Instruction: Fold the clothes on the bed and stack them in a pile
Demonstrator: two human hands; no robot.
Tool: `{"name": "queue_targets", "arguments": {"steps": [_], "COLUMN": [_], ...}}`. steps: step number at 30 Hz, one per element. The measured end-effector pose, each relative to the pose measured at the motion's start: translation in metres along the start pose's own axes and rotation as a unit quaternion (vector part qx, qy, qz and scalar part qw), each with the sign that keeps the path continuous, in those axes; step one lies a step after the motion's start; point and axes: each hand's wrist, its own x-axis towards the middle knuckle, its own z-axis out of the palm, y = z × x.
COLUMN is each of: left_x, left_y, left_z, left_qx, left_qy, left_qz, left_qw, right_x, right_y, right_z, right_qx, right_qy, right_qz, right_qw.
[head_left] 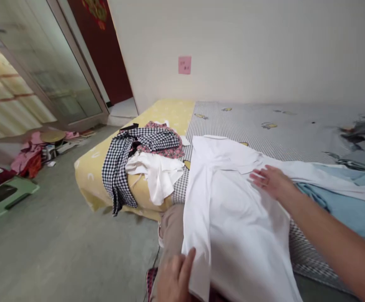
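Note:
A white shirt (232, 209) lies spread over the near edge of a bed (220, 121) and hangs down toward me. My right hand (270, 179) rests flat on the shirt near its collar, fingers stretched out. My left hand (174, 277) is at the bottom of the view, pinching the shirt's lower left edge between thumb and fingers.
A pile with a black-and-white checked garment (122, 159), a pink floral piece (163, 147) and a white cloth (157, 172) sits on the bed's yellow corner. Light blue fabric (345, 201) lies at the right. Clutter and a green stool (9, 195) stand on the floor at the left.

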Motion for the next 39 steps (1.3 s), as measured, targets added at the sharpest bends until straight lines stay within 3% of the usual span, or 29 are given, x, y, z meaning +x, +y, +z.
{"name": "queue_targets", "arguments": {"steps": [1,3,5,8,10,14,17,19,22,24,26,28,31,34,37,39], "left_x": [-0.002,-0.003,0.002,0.017,0.029,0.042,0.042,0.036,0.021,0.01,0.002,-0.001,0.001,0.006,0.004,-0.002], "left_y": [-0.001,0.0,0.006,0.021,0.033,0.047,0.048,0.044,0.038,0.034,0.032,0.03,0.03,0.033,0.038,0.039], "left_z": [-0.001,-0.007,-0.017,-0.034,-0.046,-0.061,-0.064,-0.061,-0.055,-0.051,-0.047,-0.042,-0.037,-0.036,-0.045,-0.054], "left_qx": [0.021,0.018,-0.025,-0.091,-0.128,-0.177,-0.176,-0.137,0.006,0.108,0.173,0.213,0.248,0.271,0.293,0.281], "left_qy": [0.025,0.058,0.086,0.161,0.204,0.237,0.245,0.232,0.189,0.142,0.075,-0.012,-0.164,-0.286,-0.338,-0.341], "left_qz": [0.002,-0.01,-0.049,-0.144,-0.197,-0.248,-0.252,-0.245,-0.173,-0.046,0.078,0.121,0.078,0.011,-0.054,-0.073], "left_qw": [0.999,0.998,0.995,0.972,0.95,0.923,0.919,0.931,0.966,0.983,0.979,0.969,0.952,0.919,0.893,0.894], "right_x": [-0.022,-0.068,-0.112,-0.163,-0.188,-0.228,-0.251,-0.26,-0.264,-0.262,-0.26,-0.259,-0.258,-0.256,-0.251,-0.246], "right_y": [0.023,0.064,0.095,0.12,0.125,0.113,0.098,0.091,0.091,0.096,0.101,0.104,0.101,0.09,0.08,0.078], "right_z": [0.008,0.022,0.035,0.051,0.059,0.066,0.065,0.065,0.068,0.072,0.075,0.077,0.075,0.068,0.053,0.04], "right_qx": [0.011,-0.001,-0.108,-0.22,-0.23,-0.239,-0.254,-0.264,-0.281,-0.268,-0.245,-0.225,-0.201,-0.164,-0.113,-0.08], "right_qy": [-0.027,-0.171,-0.295,-0.335,-0.364,-0.469,-0.551,-0.596,-0.641,-0.663,-0.675,-0.679,-0.693,-0.733,-0.768,-0.78], "right_qz": [0.008,0.012,-0.056,-0.196,-0.215,-0.196,-0.204,-0.212,-0.217,-0.224,-0.232,-0.223,-0.187,-0.143,-0.11,-0.099], "right_qw": [1.0,0.985,0.948,0.895,0.877,0.828,0.768,0.728,0.681,0.662,0.656,0.663,0.667,0.644,0.62,0.612]}}
